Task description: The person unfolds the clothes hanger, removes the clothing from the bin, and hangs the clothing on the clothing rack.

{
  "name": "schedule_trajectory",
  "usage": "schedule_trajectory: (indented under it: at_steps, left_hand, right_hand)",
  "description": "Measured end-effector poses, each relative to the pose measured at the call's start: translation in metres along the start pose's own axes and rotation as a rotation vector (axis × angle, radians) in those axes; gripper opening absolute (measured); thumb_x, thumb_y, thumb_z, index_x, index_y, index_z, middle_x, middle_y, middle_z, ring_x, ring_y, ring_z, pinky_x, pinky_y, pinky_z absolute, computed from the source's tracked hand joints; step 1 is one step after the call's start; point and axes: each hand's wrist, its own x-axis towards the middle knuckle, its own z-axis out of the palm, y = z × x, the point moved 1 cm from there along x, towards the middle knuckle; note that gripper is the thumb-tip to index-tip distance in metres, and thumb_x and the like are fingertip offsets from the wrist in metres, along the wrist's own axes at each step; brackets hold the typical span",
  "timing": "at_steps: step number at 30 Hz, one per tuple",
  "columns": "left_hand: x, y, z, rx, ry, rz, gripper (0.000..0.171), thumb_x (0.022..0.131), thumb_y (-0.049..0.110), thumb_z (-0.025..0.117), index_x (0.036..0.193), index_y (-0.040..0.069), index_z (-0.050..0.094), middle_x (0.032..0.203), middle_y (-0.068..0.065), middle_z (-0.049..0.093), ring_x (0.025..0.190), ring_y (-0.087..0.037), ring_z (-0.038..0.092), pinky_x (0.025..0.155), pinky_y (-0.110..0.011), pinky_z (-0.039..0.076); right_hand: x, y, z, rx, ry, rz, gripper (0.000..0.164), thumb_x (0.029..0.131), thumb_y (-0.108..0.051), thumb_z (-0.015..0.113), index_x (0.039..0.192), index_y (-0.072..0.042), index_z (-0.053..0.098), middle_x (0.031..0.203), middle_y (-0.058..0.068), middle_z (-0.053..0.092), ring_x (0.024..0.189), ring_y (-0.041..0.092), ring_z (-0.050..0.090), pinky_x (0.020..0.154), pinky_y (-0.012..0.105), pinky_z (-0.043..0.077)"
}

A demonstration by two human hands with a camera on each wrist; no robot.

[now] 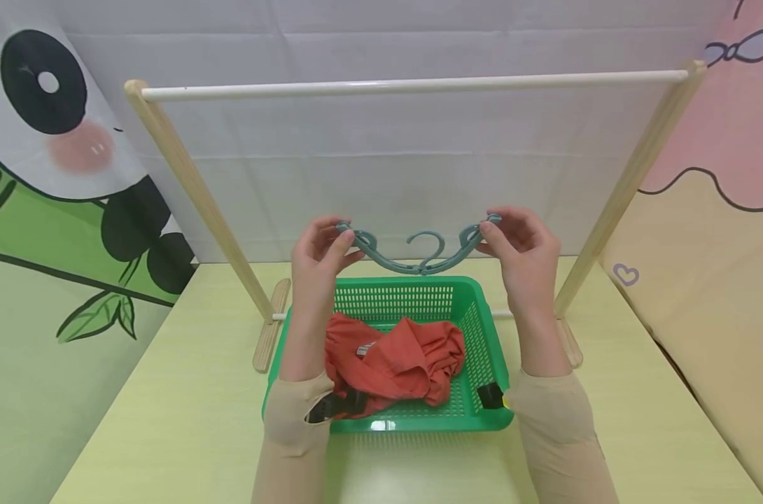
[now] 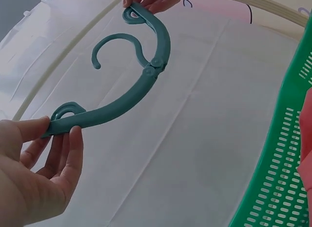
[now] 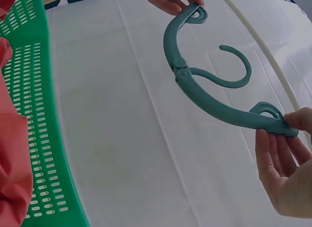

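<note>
1. Clearly, we see one hanger (image 1: 423, 269) mid-frame, above one basket (image 1: 444, 423), one red cloth (image 1: 413, 357) inside.
2. Our left hand (image 1: 320, 253) and right hand (image 1: 523, 245) pinch its ends.
3. Its long axis runs left-right; hook (image 2: 121, 36) upward, tip left.

Cartoon-printed sheets (image 1: 684, 273) flanking a table (image 1: 186, 427) suggest a makeshift booth.

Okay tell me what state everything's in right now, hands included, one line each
Hanger: held up at both ends, arms angled upward, hook up
Left hand: pinching one end of the hanger
Right hand: pinching the other end
Green basket: upright, open-topped
Red cloth: crumpled inside the basket
Rack: standing
</note>
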Motion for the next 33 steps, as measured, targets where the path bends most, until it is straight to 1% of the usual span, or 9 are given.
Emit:
schedule_trajectory:
  at_steps: [4, 7, 9, 13, 17, 23, 27, 30, 33]
  left_hand:
    - [-0.001, -0.002, -0.002, -0.031, 0.032, -0.012, 0.018, 0.096, 0.007, 0.062, 0.114, 0.005, 0.060, 0.095, 0.001, 0.062, 0.087, -0.011, 0.068, 0.082, -0.032, 0.061]
    - [-0.001, -0.004, -0.003, -0.058, 0.063, -0.022, 0.015, 0.097, 0.006, 0.060, 0.112, 0.010, 0.061, 0.094, 0.002, 0.061, 0.087, -0.012, 0.066, 0.082, -0.032, 0.060]
    - [-0.002, -0.005, -0.004, -0.069, 0.075, -0.025, 0.015, 0.098, 0.006, 0.059, 0.113, 0.009, 0.060, 0.095, 0.001, 0.060, 0.088, -0.013, 0.066, 0.083, -0.031, 0.060]
    - [-0.004, -0.007, -0.005, -0.089, 0.086, -0.025, 0.015, 0.099, 0.006, 0.058, 0.114, 0.009, 0.059, 0.095, 0.001, 0.060, 0.088, -0.013, 0.067, 0.083, -0.031, 0.060]
    - [-0.005, -0.008, -0.006, -0.112, 0.089, -0.018, 0.014, 0.098, 0.006, 0.059, 0.110, 0.014, 0.061, 0.095, 0.001, 0.061, 0.089, -0.014, 0.068, 0.084, -0.032, 0.060]
    - [-0.006, -0.010, -0.008, -0.133, 0.097, -0.006, 0.013, 0.098, 0.007, 0.059, 0.110, 0.013, 0.060, 0.094, 0.001, 0.062, 0.088, -0.016, 0.068, 0.083, -0.033, 0.060]
    - [-0.007, -0.010, -0.009, -0.125, 0.110, -0.001, 0.014, 0.098, 0.006, 0.059, 0.110, 0.014, 0.059, 0.094, 0.001, 0.062, 0.087, -0.015, 0.069, 0.082, -0.033, 0.060]
    - [-0.008, -0.009, -0.011, -0.100, 0.118, 0.021, 0.013, 0.098, 0.006, 0.059, 0.110, 0.011, 0.059, 0.093, 0.001, 0.063, 0.086, -0.014, 0.069, 0.082, -0.032, 0.060]
    - [-0.007, -0.007, -0.012, -0.080, 0.111, 0.044, 0.014, 0.098, 0.008, 0.060, 0.112, 0.008, 0.058, 0.094, 0.000, 0.063, 0.087, -0.015, 0.069, 0.082, -0.032, 0.060]
  right_hand:
    - [0.000, 0.000, -0.002, 0.046, 0.018, 0.023, 0.017, 0.087, 0.002, 0.070, 0.104, 0.005, 0.067, 0.083, 0.000, 0.067, 0.071, 0.009, 0.069, 0.068, 0.027, 0.061]
    - [-0.001, 0.001, -0.003, 0.084, 0.034, 0.043, 0.017, 0.088, 0.004, 0.069, 0.104, 0.007, 0.065, 0.083, -0.001, 0.068, 0.071, 0.010, 0.070, 0.068, 0.028, 0.061]
    - [-0.001, 0.002, -0.004, 0.103, 0.041, 0.050, 0.016, 0.088, 0.006, 0.067, 0.104, 0.007, 0.065, 0.082, -0.001, 0.069, 0.072, 0.010, 0.070, 0.068, 0.029, 0.061]
    - [-0.002, 0.003, -0.005, 0.128, 0.045, 0.058, 0.013, 0.088, 0.007, 0.066, 0.100, 0.003, 0.066, 0.082, -0.001, 0.070, 0.073, 0.010, 0.070, 0.069, 0.030, 0.061]
    - [-0.004, 0.004, -0.006, 0.149, 0.061, 0.067, 0.012, 0.088, 0.006, 0.068, 0.098, 0.000, 0.067, 0.083, 0.002, 0.069, 0.073, 0.011, 0.071, 0.070, 0.031, 0.061]
    - [-0.006, 0.006, -0.007, 0.165, 0.085, 0.080, 0.013, 0.089, 0.003, 0.068, 0.102, 0.004, 0.064, 0.083, 0.002, 0.069, 0.074, 0.012, 0.072, 0.071, 0.031, 0.061]
    - [-0.007, 0.009, -0.009, 0.174, 0.067, 0.067, 0.016, 0.089, 0.006, 0.067, 0.105, 0.003, 0.066, 0.084, 0.002, 0.068, 0.074, 0.013, 0.072, 0.071, 0.031, 0.061]
    - [-0.007, 0.011, -0.011, 0.118, 0.016, 0.021, 0.020, 0.089, 0.007, 0.066, 0.108, 0.001, 0.070, 0.086, 0.003, 0.068, 0.076, 0.013, 0.072, 0.071, 0.030, 0.061]
    - [-0.007, 0.012, -0.015, -0.023, -0.050, -0.055, 0.023, 0.089, 0.004, 0.068, 0.111, 0.002, 0.071, 0.091, 0.001, 0.070, 0.079, 0.010, 0.071, 0.073, 0.027, 0.060]
